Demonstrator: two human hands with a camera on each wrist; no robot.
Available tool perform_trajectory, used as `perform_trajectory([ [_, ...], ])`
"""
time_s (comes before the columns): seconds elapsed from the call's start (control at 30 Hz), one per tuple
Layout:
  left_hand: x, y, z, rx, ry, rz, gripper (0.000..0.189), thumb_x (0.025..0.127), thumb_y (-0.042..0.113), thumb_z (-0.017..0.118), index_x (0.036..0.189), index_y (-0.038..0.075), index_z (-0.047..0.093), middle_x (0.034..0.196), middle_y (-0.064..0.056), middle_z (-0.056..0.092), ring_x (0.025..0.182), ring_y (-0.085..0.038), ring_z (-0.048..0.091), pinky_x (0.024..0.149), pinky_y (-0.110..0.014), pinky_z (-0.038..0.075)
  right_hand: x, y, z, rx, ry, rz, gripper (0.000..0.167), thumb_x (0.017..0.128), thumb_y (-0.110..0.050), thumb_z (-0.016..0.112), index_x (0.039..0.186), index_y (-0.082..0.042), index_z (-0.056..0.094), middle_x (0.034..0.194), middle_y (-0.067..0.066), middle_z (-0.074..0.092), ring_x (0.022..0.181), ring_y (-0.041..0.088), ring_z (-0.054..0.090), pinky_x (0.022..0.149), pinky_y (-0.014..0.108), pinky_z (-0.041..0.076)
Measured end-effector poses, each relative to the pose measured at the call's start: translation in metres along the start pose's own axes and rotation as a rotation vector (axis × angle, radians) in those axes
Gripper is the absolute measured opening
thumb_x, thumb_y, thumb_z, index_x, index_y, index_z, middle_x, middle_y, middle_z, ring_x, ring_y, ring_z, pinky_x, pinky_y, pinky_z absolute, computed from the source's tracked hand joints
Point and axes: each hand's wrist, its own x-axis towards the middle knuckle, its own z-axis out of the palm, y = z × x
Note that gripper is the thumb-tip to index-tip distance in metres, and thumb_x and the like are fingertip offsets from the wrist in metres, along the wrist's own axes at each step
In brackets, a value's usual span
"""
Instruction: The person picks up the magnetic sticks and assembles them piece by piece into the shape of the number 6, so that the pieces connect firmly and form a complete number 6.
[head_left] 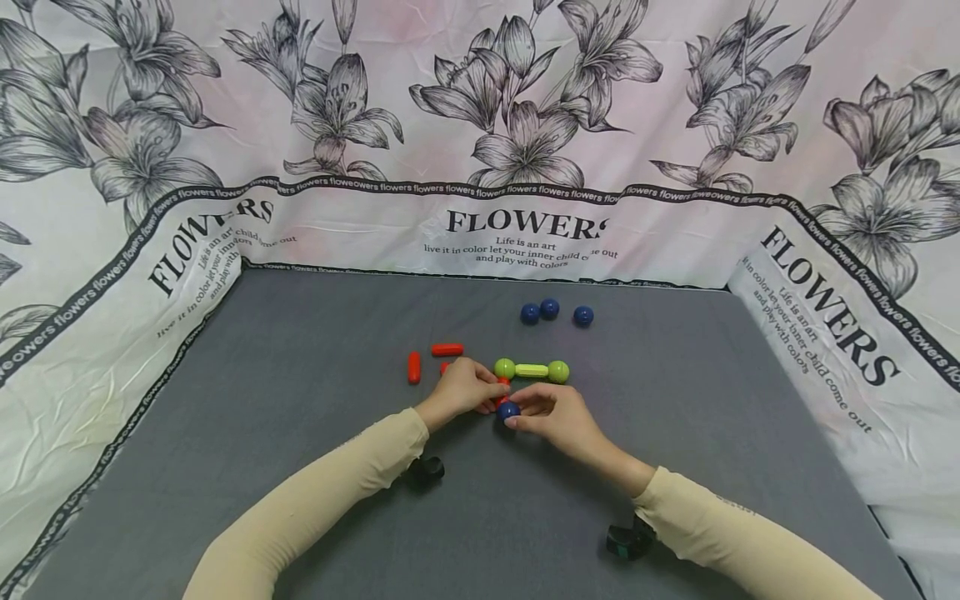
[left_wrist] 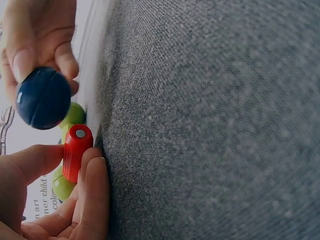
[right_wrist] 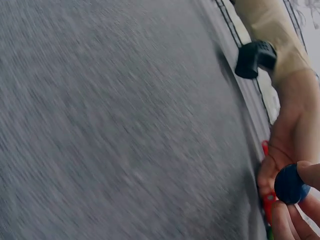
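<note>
My left hand (head_left: 465, 387) pinches a red magnetic rod (left_wrist: 77, 152) between thumb and fingers, a silvery dot showing on its end. Beside it, my right hand (head_left: 553, 414) holds a dark blue ball (left_wrist: 44, 98) by thumb and fingertips, close to that end; in the left wrist view a gap separates ball and rod. Just beyond the hands lies a light green rod (head_left: 532, 370) with a green ball (head_left: 505, 368) at its left end and another green ball (head_left: 558, 372) at its right. The red rod's far end is near the left green ball; whether they touch is hard to tell.
Left of the hands lie a red rod (head_left: 414, 367), a second red rod (head_left: 447, 350) and one partly hidden by the left hand. Three blue balls (head_left: 550, 309) sit farther back on the grey table (head_left: 337, 333). A flower-printed cloth (head_left: 517, 225) rises behind and along the sides.
</note>
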Motion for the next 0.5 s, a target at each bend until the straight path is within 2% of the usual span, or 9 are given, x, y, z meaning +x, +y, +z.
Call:
perform_trajectory([
  [0.17,-0.001,0.000,-0.001,0.003,0.000,-0.005,0.023,0.086,0.021,0.078,0.093,0.000,0.076,0.080,-0.013,0.075,0.060,-0.012,0.069,0.059,-0.027,0.060,-0.004,0.001,0.010,-0.001,-0.015,-0.003,0.030,0.078,-0.023,0.085,0.104,-0.012,0.074,0.091,0.009,0.076,0.079,0.011,0.071,0.067,0.023,0.055],
  [0.5,-0.002,0.001,-0.002,0.002,-0.011,-0.011,0.022,0.086,0.021,0.078,0.093,0.000,0.076,0.081,-0.012,0.076,0.060,-0.011,0.069,0.059,-0.027,0.060,-0.003,0.000,0.018,-0.038,0.023,0.029,0.029,0.076,-0.021,0.086,0.100,-0.010,0.074,0.091,0.009,0.076,0.077,0.011,0.071,0.064,0.023,0.054],
])
